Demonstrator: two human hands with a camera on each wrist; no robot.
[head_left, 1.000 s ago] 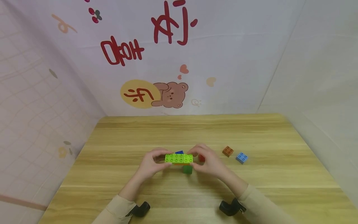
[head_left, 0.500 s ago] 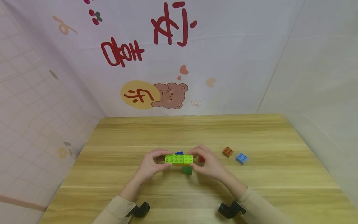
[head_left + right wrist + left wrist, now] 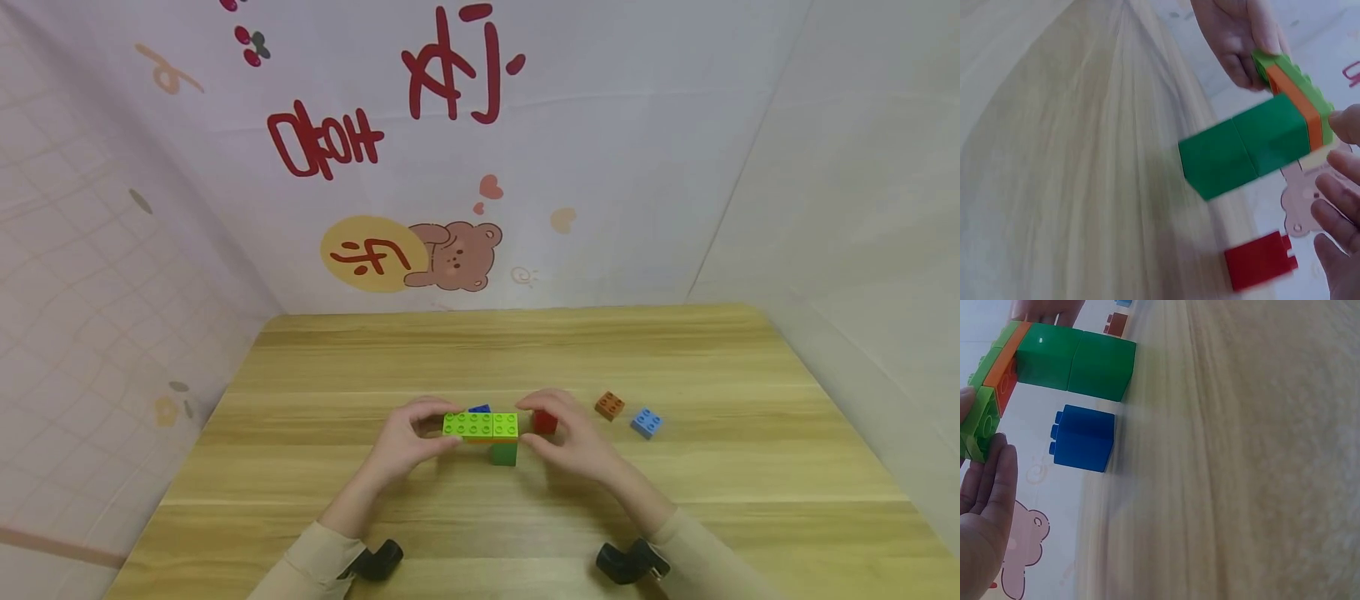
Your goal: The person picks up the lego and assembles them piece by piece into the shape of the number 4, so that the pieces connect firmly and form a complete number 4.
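A toy-brick structure stands at mid table: two stacked green bricks [image 3: 505,454], an orange layer [image 3: 1300,107] above them, and on top a long lime brick [image 3: 467,424] beside a short lime one [image 3: 506,424]. The lime top overhangs leftward. My left hand [image 3: 405,435] pinches the overhanging end between thumb and fingers. On the other side my right hand [image 3: 573,437] holds nothing, thumb and fingers spread just off the short lime brick. Behind the structure sits a blue brick [image 3: 1085,437], mostly hidden in the head view. A red brick [image 3: 1261,261] stands by the right fingers.
To the right lie a brown brick [image 3: 610,405] and a light blue brick [image 3: 647,422]. The wooden table [image 3: 315,350] meets a printed cloth backdrop [image 3: 615,167] behind, with cloth at both sides. Black devices [image 3: 378,560] sit at both wrists.
My right hand has let go of the short lime brick and moved slightly right, showing more of the red brick. My left hand and the structure have stayed in place.
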